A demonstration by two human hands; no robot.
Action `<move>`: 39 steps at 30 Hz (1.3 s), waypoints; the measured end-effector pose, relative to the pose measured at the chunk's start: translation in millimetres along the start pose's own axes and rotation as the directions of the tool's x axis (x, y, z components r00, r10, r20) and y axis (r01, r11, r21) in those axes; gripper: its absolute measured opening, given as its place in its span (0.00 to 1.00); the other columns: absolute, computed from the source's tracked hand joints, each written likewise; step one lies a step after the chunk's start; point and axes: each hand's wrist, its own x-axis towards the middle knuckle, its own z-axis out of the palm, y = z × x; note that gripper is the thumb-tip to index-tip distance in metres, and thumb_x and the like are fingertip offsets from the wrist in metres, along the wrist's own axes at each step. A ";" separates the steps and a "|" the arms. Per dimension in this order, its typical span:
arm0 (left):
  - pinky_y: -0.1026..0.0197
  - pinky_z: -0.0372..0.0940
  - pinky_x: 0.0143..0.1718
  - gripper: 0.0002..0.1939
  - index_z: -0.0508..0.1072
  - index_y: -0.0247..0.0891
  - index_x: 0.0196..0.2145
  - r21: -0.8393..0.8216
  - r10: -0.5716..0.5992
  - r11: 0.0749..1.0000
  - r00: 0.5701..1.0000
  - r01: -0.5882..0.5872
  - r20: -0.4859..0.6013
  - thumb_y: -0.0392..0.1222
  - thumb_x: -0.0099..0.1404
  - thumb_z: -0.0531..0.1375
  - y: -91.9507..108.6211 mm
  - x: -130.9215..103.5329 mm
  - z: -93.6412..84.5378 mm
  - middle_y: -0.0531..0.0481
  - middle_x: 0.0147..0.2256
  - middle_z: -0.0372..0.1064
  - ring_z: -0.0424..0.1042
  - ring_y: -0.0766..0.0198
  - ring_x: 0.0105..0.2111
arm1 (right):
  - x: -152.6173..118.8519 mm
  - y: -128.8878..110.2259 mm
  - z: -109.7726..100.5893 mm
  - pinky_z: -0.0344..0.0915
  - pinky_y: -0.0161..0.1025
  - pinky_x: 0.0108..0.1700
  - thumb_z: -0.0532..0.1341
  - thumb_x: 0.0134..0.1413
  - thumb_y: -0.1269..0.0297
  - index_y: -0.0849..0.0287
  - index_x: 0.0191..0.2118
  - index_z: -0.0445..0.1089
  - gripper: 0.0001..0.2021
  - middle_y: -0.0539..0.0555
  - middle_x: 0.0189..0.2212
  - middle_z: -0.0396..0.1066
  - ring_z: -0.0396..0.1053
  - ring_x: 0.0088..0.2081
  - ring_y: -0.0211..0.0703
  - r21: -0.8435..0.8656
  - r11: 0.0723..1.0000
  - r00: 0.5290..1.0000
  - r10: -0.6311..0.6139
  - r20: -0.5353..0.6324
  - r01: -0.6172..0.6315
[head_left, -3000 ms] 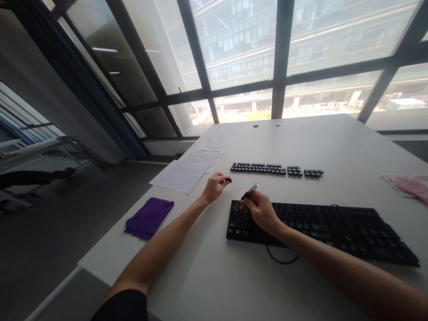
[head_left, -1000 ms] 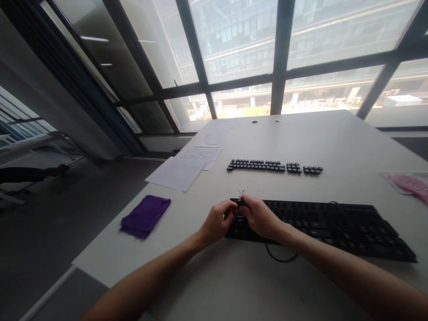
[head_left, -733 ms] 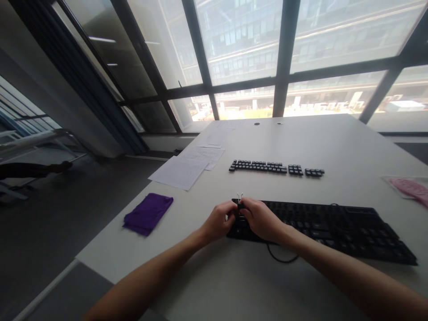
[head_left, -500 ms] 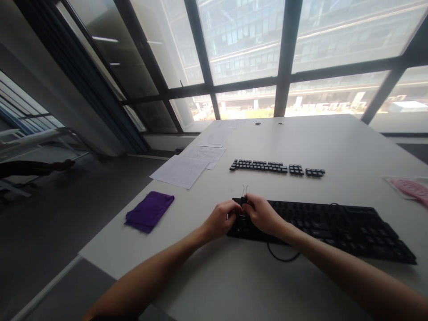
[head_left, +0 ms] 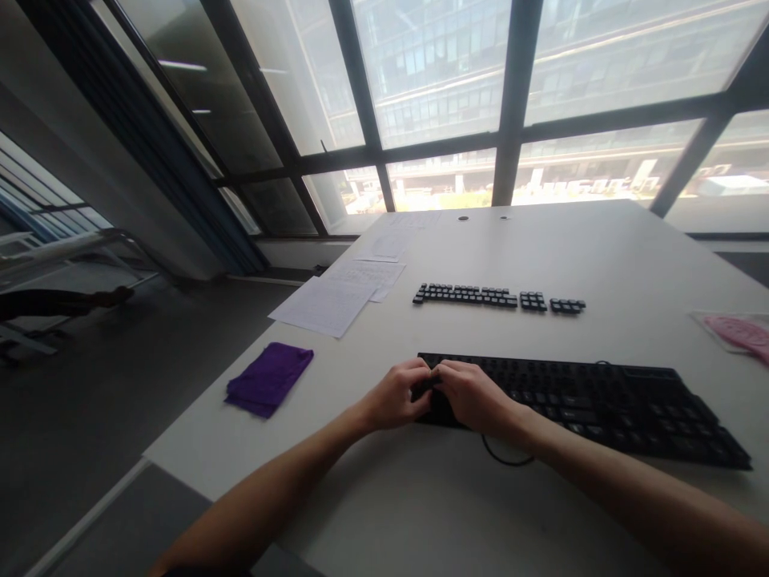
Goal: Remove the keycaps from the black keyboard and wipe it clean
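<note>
A black keyboard (head_left: 649, 405) lies on the table, with many of its keycaps off. Over its left end, my left hand (head_left: 397, 396) and my right hand (head_left: 472, 391) meet fingertip to fingertip. Both are closed, the left with its fingers curled and thumb bent in. Something small and dark seems to be pinched between them, but the fingers cover it and I cannot make out its kind. The thin wire prongs seen earlier are out of sight. Beyond the keyboard, loose black keycaps (head_left: 469, 296) stand in rows, split into groups.
A folded purple cloth (head_left: 270, 379) lies at the left edge of the white table (head_left: 372, 513). Behind it are printed sheets of paper (head_left: 324, 306). At the far right is a pink item on a clear bag (head_left: 738, 330). The keyboard's cable (head_left: 505, 462) loops out in front.
Two thin wire prongs stuck up above my fingertips before; now they do not show. My right hand has turned over, its knuckles now on top, and both hands stay at the keyboard's left end.
</note>
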 end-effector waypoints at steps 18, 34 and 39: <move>0.60 0.65 0.40 0.05 0.73 0.39 0.40 0.052 -0.031 0.998 0.959 0.048 -0.282 0.40 0.68 0.59 1.0 7.2 15.4 0.48 0.35 0.70 0.70 0.61 0.36 | 6.6 -3.1 -4.1 0.63 0.36 0.35 0.56 0.61 0.69 0.58 0.34 0.68 0.06 0.51 0.27 0.72 0.70 0.30 0.41 0.307 0.922 0.909 0.322 -0.266 -0.237; 0.57 0.69 0.46 0.10 0.71 0.42 0.49 0.084 0.147 0.988 0.954 -0.129 -0.260 0.40 0.69 0.59 -14.7 8.0 17.9 0.46 0.43 0.73 0.73 0.60 0.43 | 9.9 5.3 -3.2 0.65 0.37 0.34 0.55 0.63 0.64 0.57 0.38 0.66 0.05 0.49 0.24 0.73 0.72 0.28 0.42 0.470 0.818 0.851 0.474 -0.225 -0.331; 0.58 0.70 0.43 0.05 0.76 0.40 0.40 0.071 0.172 0.985 0.908 -0.156 -0.383 0.40 0.67 0.62 -17.2 14.0 8.5 0.45 0.42 0.71 0.72 0.62 0.40 | 14.4 10.4 -1.7 0.66 0.37 0.31 0.56 0.62 0.61 0.58 0.36 0.64 0.06 0.51 0.24 0.73 0.72 0.26 0.42 0.598 0.735 0.815 0.536 -0.223 -0.320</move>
